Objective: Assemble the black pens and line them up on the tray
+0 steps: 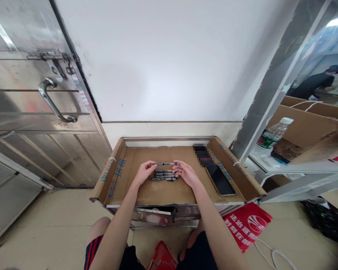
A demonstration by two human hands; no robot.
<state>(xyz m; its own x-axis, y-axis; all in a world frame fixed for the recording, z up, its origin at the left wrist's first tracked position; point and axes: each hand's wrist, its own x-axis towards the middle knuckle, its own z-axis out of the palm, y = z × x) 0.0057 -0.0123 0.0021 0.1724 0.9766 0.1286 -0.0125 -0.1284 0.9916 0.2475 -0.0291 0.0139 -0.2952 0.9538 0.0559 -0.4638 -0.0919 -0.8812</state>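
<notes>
A pen [165,164] with a dark cap end is held level between my two hands, just above a cardboard-lined tray [146,195]. My left hand [145,171] pinches its left end between thumb and fingertips. At the other end, the fingers of my right hand [186,173] close on the tip. Below it several more pens [163,175] lie side by side in a small group on the cardboard, near the fingers of both hands.
A phone [221,180] lies at the tray's right, below a pixelated dark item [203,155]. Raised cardboard flaps line both sides. Farther right are a plastic bottle [274,133] and a cardboard box [310,131]. A red bag [248,227] hangs at the right front. A metal door [30,123] stands left.
</notes>
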